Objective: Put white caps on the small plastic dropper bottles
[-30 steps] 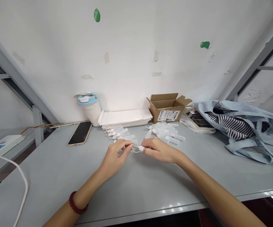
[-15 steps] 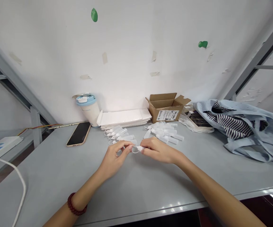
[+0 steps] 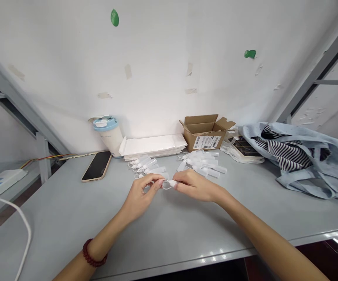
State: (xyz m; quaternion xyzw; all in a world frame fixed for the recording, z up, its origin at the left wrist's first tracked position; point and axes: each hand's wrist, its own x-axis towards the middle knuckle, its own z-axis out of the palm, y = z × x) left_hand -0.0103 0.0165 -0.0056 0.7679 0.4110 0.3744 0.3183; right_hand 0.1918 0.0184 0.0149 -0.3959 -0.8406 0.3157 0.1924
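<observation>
My right hand (image 3: 196,186) pinches a small bottle by its white tip (image 3: 172,183); the bottle's body is hidden in the fingers. At the tip's left, a thin white loop (image 3: 166,188) bends toward my left hand (image 3: 141,195), whose thumb and finger are closed on something too small to make out. Just behind my left hand lies a group of translucent bottles with white caps (image 3: 145,164). A second group of such bottles (image 3: 205,162) rests behind my right hand.
Along the wall stand a blue-lidded cup (image 3: 110,134), a stack of white envelopes (image 3: 154,145) and an open cardboard box (image 3: 201,138). A phone (image 3: 97,166) lies at left on the grey table (image 3: 163,242). A light-blue bag (image 3: 309,150) sits at right, a white cable (image 3: 25,226) at left.
The view has shifted very slightly. Both hands keep nearly the same pose and place, with the white tip still in my right hand.
</observation>
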